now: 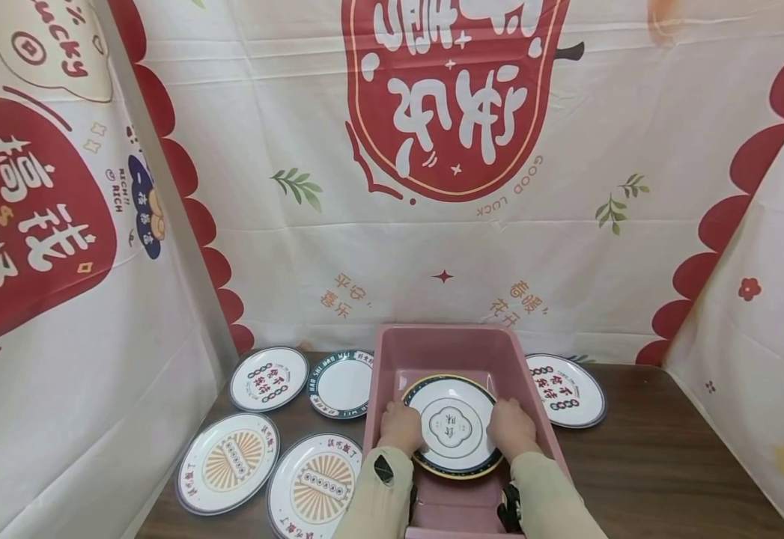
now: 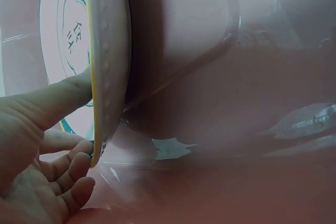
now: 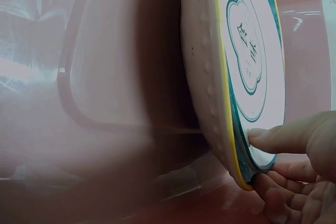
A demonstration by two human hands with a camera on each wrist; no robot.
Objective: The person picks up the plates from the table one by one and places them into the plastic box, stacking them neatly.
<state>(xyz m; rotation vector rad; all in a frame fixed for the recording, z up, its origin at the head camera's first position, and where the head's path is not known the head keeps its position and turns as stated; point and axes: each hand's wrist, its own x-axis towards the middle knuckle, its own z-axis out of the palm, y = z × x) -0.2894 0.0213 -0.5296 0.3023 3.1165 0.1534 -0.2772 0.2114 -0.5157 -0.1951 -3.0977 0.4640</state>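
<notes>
A white plate (image 1: 455,423) with a dark patterned band and yellow rim is inside a pink plastic tub (image 1: 445,337). My left hand (image 1: 400,427) grips its left edge; in the left wrist view the thumb lies over the rim and the fingers (image 2: 73,169) curl at the edge. The right hand (image 1: 511,427) pinches the opposite edge. Its thumb presses on the plate's upper face in the right wrist view, with fingers (image 3: 289,192) bent at the rim. Close below the plate is the tub's floor (image 2: 210,87), where a shadow falls.
Left of the tub, on the brown wooden table (image 1: 681,449), lie several printed plates, including a sunburst plate (image 1: 230,463) and a green-rimmed plate (image 1: 343,383). A red-lettered plate (image 1: 567,391) lies to the right, partly behind the tub. Printed cloth (image 1: 445,247) hangs behind and at both sides.
</notes>
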